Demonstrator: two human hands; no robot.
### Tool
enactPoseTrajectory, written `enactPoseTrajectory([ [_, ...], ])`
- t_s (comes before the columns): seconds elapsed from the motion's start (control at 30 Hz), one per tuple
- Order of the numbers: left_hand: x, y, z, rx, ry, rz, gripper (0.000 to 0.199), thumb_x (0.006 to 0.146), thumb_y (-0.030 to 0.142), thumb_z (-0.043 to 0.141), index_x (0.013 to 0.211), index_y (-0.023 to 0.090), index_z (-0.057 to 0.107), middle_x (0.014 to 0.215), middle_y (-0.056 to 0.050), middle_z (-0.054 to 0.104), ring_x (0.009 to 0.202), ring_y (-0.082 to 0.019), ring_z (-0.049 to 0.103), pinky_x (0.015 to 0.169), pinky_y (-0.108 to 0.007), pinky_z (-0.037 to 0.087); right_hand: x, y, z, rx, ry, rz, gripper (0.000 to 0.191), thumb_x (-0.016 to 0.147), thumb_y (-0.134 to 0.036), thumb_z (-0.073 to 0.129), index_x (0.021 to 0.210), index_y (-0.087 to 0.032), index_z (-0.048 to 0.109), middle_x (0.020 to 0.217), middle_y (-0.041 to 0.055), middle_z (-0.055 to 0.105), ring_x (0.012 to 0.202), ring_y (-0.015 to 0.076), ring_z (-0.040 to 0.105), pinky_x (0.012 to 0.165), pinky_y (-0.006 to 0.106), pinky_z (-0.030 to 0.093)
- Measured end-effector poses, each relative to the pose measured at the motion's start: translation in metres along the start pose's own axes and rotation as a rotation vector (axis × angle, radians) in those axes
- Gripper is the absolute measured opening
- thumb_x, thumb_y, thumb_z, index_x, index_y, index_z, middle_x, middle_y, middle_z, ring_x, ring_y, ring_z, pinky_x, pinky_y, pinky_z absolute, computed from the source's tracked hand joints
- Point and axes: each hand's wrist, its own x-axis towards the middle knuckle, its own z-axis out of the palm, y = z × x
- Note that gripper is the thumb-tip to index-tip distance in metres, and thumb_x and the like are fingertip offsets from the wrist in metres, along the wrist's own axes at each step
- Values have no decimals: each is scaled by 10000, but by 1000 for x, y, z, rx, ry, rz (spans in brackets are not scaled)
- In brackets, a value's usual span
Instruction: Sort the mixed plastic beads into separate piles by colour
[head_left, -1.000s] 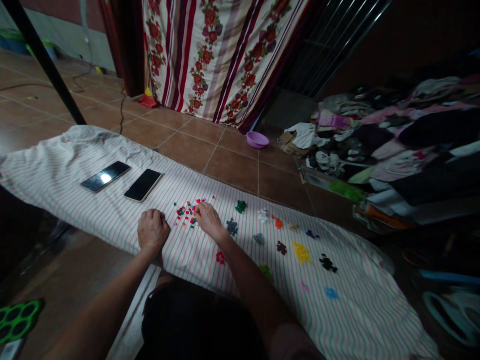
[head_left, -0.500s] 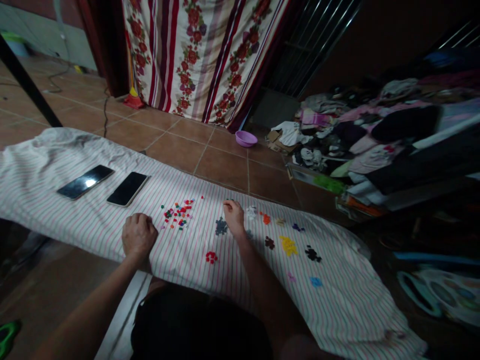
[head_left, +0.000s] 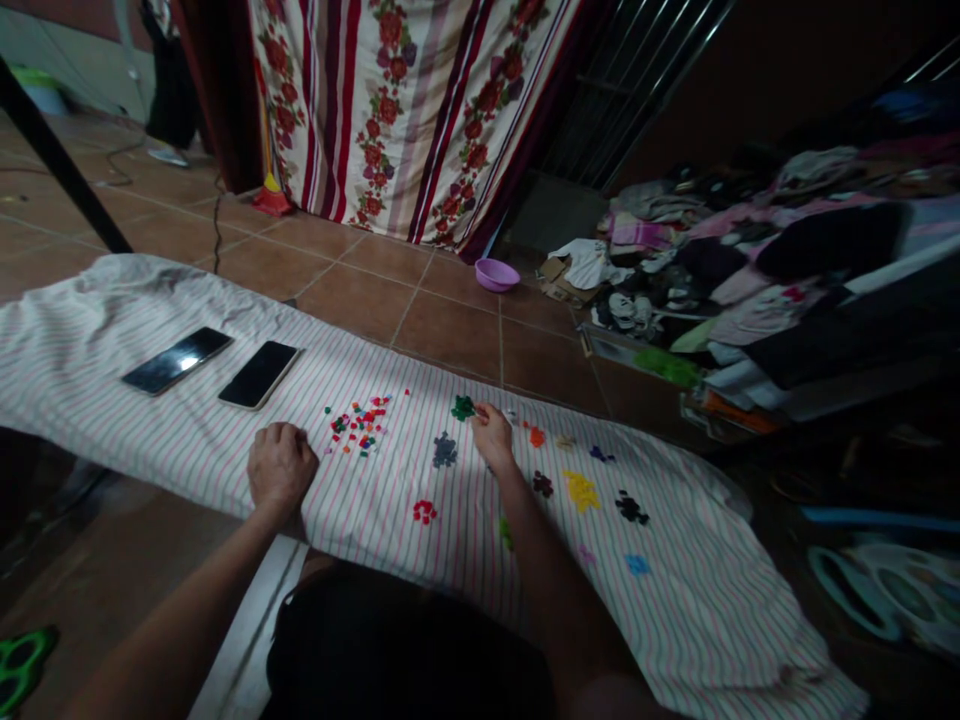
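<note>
My left hand point(head_left: 281, 466) rests curled on the striped cloth point(head_left: 360, 530), left of a mixed pile of small coloured pieces point(head_left: 360, 425). Fingers pinched, my right hand point(head_left: 493, 436) is just right of a dark green pile point(head_left: 463, 407); what it holds, if anything, is too small to tell. Near it lie a grey pile point(head_left: 445, 449), an orange one point(head_left: 534, 435) and a partly covered white one. Closer to me are red pieces point(head_left: 424, 512) and light green ones point(head_left: 506, 533). Yellow point(head_left: 580, 490), black point(head_left: 631, 507) and blue point(head_left: 637, 564) piles sit farther right.
Two phones point(head_left: 178, 361) point(head_left: 260, 375) lie on the cloth at the left. Beyond its far edge are a purple basin point(head_left: 497, 275) and a floral curtain point(head_left: 405, 120). Clothes point(head_left: 735, 240) are heaped at the right. A person's dark-clothed leg point(head_left: 171, 95) shows at the back left.
My right hand has moved slightly right, uncovering the dark green pile. Light green pieces now show beside my forearm. A person has come into view at the back left.
</note>
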Motion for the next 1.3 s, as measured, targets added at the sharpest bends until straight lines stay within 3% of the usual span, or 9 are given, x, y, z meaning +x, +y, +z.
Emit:
enactPoseTrajectory([
  [0.2,0,-1,3,-10,6,-8,179,824,242,404,773,182,565,854,-109,573,871,-248,466,762,-380,357,-15,-28,-3,-53,27,-84,261,769,-148,489,961,-167,665,984,92,633,804,168,603,823,315,467],
  [0.4,0,-1,3,-24,0,-10,179,824,225,401,785,177,568,849,-115,565,874,-248,452,762,-377,355,-51,-98,43,23,-304,-511,229,846,-171,478,949,-209,680,895,33,622,826,143,592,792,261,469],
  [0.57,0,-1,3,-33,-5,-16,163,807,212,417,786,177,575,841,-113,559,866,-250,453,765,-384,354,-65,-131,78,-131,-446,-641,230,863,-137,504,964,-240,683,970,48,605,967,166,561,865,281,450],
  [0.83,0,-2,3,-32,-10,-4,156,816,215,411,779,177,558,844,-111,564,870,-246,448,765,-369,363,-52,-137,90,-350,-470,-712,200,867,-119,502,918,-225,664,927,62,590,880,175,558,770,264,458],
  [1.1,0,-2,4,-16,5,3,159,823,222,406,778,181,553,847,-103,564,867,-239,457,756,-366,357,-48,-139,82,-188,-537,-796,182,814,-76,514,874,-207,626,916,33,596,898,152,555,808,251,433],
  [1.2,0,-1,2,-18,6,-4,167,823,223,400,777,179,554,850,-105,565,869,-238,461,759,-363,359,-43,-132,76,-1,-477,-711,163,772,-73,515,848,-191,598,886,22,606,847,135,564,790,243,436],
  [1.3,0,-1,1,-24,1,1,161,816,222,408,783,177,559,860,-109,571,876,-242,466,762,-363,363,-34,-111,66,156,-349,-515,131,742,-115,517,830,-190,579,831,-1,618,748,118,577,712,225,444],
])
